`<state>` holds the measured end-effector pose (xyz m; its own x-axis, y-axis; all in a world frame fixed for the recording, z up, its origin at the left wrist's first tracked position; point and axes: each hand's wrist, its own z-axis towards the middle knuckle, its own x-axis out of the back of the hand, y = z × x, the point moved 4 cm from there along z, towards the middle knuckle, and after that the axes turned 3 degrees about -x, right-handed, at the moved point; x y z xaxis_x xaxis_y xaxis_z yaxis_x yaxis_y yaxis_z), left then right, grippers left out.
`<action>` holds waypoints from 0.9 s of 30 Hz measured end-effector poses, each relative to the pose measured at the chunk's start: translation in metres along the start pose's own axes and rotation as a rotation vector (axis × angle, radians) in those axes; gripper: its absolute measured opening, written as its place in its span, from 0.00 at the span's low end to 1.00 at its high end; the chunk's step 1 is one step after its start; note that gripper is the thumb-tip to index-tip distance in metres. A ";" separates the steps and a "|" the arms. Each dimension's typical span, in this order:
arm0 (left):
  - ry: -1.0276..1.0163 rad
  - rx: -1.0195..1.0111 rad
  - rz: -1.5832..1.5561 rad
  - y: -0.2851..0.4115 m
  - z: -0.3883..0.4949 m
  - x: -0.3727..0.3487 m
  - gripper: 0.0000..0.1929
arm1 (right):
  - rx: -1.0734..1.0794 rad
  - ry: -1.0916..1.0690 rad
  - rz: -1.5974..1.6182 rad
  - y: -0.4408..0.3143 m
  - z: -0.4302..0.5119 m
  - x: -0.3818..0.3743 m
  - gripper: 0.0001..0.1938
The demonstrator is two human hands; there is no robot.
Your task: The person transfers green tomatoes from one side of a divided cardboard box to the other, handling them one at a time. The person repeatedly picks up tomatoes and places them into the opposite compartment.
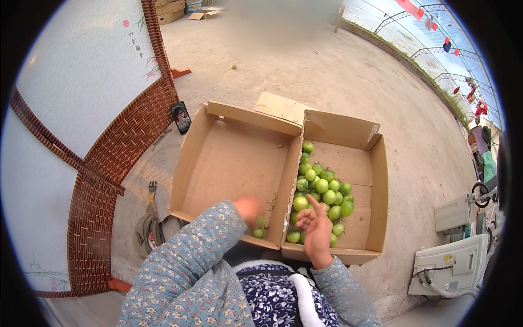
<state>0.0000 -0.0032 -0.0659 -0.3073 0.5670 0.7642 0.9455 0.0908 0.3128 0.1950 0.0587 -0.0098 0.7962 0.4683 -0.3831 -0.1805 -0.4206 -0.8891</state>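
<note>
Two open cardboard boxes stand side by side before me. Over the near part of the left cardboard box [241, 159] is my left hand [247, 209], blurred and partly behind its sleeve; what it holds, if anything, is hidden. A few green tomatoes [258, 233] and bits of debris lie in that box's near right corner. My right hand [316, 229] is above the heap in the right cardboard box [378, 192], palm turned up, index finger extended and the others loosely bent, nothing visible in it. Many green tomatoes [321, 186] fill that box's left side; some are hidden under the hand.
A woven-framed screen [122, 135] stands at left, with a phone [180, 117] against it. Belt-like straps [149, 229] lie left of the boxes. Another cardboard piece [282, 107] sits behind them. At right is a grey-white machine [447, 265]; a lone tomato [233, 66] lies farther off.
</note>
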 end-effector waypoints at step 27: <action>0.089 -0.078 -0.194 0.019 -0.003 0.004 0.28 | -0.028 0.095 0.548 -0.003 0.002 0.016 0.28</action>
<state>0.0166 -0.0014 -0.0550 -0.4943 0.4702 0.7312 0.8575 0.1253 0.4991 0.2074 0.0687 -0.0141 0.6392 0.1033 -0.7621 -0.5682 -0.6043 -0.5585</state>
